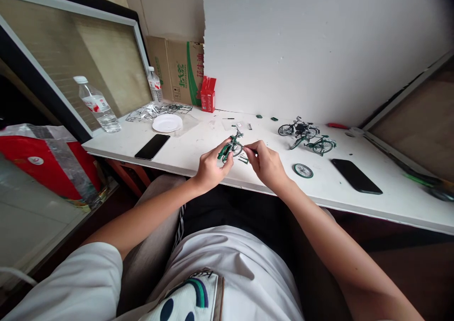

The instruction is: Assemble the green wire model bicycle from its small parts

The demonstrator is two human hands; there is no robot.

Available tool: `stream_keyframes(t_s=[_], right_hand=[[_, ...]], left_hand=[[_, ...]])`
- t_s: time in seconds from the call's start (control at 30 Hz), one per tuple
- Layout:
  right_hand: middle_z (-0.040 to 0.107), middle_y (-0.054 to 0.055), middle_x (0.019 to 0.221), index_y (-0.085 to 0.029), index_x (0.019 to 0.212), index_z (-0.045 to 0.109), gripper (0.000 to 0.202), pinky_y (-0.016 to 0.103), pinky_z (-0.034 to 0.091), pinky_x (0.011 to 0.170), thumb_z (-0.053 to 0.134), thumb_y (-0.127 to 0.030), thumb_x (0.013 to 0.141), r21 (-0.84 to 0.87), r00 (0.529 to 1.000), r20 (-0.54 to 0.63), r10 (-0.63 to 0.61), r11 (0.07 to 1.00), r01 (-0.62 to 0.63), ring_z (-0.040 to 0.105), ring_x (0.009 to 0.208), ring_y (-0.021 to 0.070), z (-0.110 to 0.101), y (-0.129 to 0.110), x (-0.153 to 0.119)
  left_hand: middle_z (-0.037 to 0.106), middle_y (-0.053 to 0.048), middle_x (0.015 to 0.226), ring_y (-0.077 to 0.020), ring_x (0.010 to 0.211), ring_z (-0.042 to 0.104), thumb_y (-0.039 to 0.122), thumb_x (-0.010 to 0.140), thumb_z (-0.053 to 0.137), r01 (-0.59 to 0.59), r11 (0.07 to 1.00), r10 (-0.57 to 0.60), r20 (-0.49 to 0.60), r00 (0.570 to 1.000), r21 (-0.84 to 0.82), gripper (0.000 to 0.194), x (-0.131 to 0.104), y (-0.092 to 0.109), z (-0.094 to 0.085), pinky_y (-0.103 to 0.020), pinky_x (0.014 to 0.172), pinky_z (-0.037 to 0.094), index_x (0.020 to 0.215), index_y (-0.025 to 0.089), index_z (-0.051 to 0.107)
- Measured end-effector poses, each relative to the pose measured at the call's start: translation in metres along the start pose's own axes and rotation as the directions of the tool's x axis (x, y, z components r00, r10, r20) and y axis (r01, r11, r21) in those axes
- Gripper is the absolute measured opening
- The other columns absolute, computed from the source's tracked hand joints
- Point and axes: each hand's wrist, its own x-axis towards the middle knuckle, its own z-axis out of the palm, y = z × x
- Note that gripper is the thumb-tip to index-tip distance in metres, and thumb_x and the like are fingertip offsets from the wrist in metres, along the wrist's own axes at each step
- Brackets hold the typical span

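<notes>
Model bike (232, 150), green and small, is up in the left hand (210, 169) at the near side of the desk (198, 146), thumb and fingers closed around its frame! And here's the right hand (268, 165), fingertips pinched together right beside the front wheel; whether they grip a tiny part, I cannot tell. Over to the right, a loose wheel (303, 170) lies flat, between the right hand and a black phone (356, 176). Behind it, look, a dark bike (299, 128) and a green bike (319, 144) stand close together. Across on the left, a second phone (152, 146) lies nearer the edge than a white plate (167, 123), and a water bottle (101, 108) stands further left. At the back, a red box (208, 94) stands just in front of a cardboard box (177, 70)!
</notes>
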Motion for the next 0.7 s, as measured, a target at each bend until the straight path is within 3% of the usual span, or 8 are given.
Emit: stream_keyframes(t_s=[0.23,0.33,0.47,0.53,0.7], right_hand=[[0.064,-0.001,0.064,-0.024,0.093,0.053,0.044,0.028,0.042,0.059,0.041,-0.063,0.111,0.194,0.974,0.120,0.192,0.958,-0.213,0.057,0.054,0.0147,-0.007,-0.011,0.002],[0.061,-0.002,0.057,-0.024,0.083,0.054,0.053,0.029,0.047,0.065,0.038,-0.066,0.111,0.304,0.941,0.183,0.285,0.894,-0.330,0.060,0.053,0.0148,-0.005,-0.020,0.003],[0.052,-0.004,0.050,-0.024,0.079,0.054,0.059,0.030,0.046,0.060,0.036,-0.072,0.108,0.433,0.887,0.256,0.383,0.775,-0.460,0.059,0.048,0.0163,-0.002,-0.028,0.004],[0.052,-0.003,0.053,-0.025,0.080,0.054,0.058,0.030,0.045,0.059,0.034,-0.070,0.110,0.407,0.900,0.234,0.367,0.804,-0.433,0.058,0.050,0.0164,-0.004,-0.028,0.004],[0.055,-0.002,0.066,-0.025,0.088,0.048,0.040,0.030,0.036,0.058,0.039,-0.055,0.113,0.164,0.970,0.130,0.207,0.960,-0.227,0.049,0.054,0.0158,-0.013,-0.022,0.005]], left_hand=[[0.079,-0.013,0.131,-0.0240,0.112,0.081,0.024,0.101,0.067,-0.033,0.999,0.034,0.006,0.999,-0.037,0.045,-0.003,-0.001,0.001,-0.032,0.105,0.064,0.146,0.019,0.065],[0.078,-0.012,0.133,-0.0235,0.115,0.080,0.020,0.101,0.067,-0.091,0.996,0.090,-0.004,0.996,-0.008,0.049,-0.002,-0.003,-0.001,-0.031,0.106,0.064,0.150,0.021,0.062],[0.078,-0.012,0.133,-0.0235,0.115,0.080,0.021,0.101,0.066,-0.133,0.989,0.130,0.037,0.991,0.062,0.049,0.002,-0.006,-0.003,-0.033,0.105,0.065,0.150,0.021,0.062],[0.079,-0.012,0.132,-0.0235,0.115,0.080,0.022,0.101,0.066,-0.140,0.987,0.137,0.040,0.990,0.075,0.048,0.003,-0.006,-0.004,-0.033,0.104,0.065,0.149,0.020,0.062],[0.079,-0.013,0.130,-0.0230,0.111,0.081,0.023,0.100,0.068,-0.106,0.994,0.105,0.025,0.994,0.040,0.047,0.003,-0.001,-0.003,-0.032,0.103,0.066,0.147,0.019,0.063]])
